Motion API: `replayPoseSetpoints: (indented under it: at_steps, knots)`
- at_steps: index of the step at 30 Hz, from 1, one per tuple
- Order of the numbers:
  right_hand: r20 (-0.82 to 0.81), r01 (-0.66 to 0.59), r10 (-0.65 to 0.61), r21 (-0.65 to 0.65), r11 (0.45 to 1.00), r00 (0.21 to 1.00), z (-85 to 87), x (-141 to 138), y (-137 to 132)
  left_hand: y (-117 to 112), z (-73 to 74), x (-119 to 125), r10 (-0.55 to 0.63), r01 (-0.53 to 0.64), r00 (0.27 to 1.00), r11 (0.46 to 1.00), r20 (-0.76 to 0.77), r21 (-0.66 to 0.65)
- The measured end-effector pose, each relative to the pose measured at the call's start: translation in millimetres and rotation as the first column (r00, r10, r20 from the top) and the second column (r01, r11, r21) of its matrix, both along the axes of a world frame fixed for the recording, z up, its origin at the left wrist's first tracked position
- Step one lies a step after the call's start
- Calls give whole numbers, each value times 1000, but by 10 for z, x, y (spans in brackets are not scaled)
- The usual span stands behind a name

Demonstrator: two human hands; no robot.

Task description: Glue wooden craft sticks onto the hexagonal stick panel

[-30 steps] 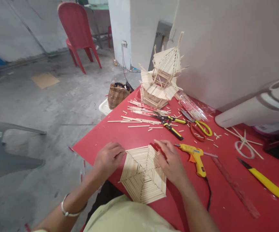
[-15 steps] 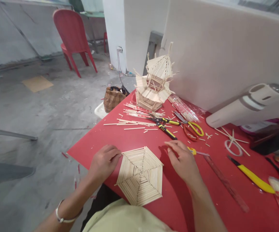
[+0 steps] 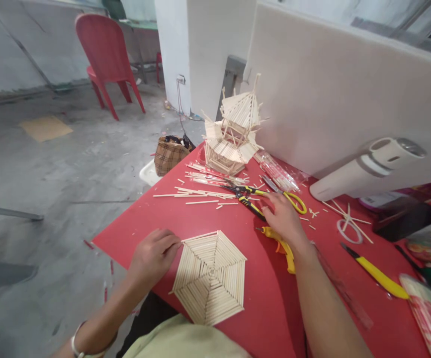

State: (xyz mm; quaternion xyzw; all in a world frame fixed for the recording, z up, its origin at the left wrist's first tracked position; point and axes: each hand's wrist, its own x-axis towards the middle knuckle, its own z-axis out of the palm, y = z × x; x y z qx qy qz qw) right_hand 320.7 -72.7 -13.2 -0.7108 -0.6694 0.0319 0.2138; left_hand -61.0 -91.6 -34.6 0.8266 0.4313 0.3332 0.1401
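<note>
A flat hexagonal panel of wooden sticks (image 3: 227,278) lies near the table's front edge, its sticks laid in rings around the centre. My left hand (image 3: 154,257) is closed at the panel's upper left corner, thumb and fingertips pinched on it. Farther right, my right hand (image 3: 284,219) reaches forward over the table with fingers stretched out, by the handles of the yellow-and-black pliers (image 3: 250,205). A yellow glue gun (image 3: 284,247) lies beneath and beside that wrist, partly covered by it. Scissors (image 3: 295,200) with yellow and red handles are just past the fingers, partly hidden.
A tiered stick pagoda (image 3: 233,134) stands at the table's far corner. Loose sticks (image 3: 196,193) lie before it. On the right are a white bottle (image 3: 353,174), a tape ring (image 3: 349,231) and a yellow-handled knife (image 3: 385,278). A board (image 3: 319,99) borders the back.
My right hand has moved forward to the pliers and scissors, uncovering more of the glue gun. My left hand stays at the panel's corner. The whole view has shifted slightly.
</note>
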Motion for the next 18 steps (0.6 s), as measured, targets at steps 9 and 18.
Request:
replayPoseSetpoints:
  at_steps: [9, 18]
  knots:
    - [135, -127, 129, -29, 992, 982, -38, 61, 592, 0, 65, -12, 40, -39, 997, 999, 60, -14]
    - [75, -22, 16, 89, 996, 997, 312, -14, 470, 185, 404, 90, 246, -156, 915, 947, 320, -282]
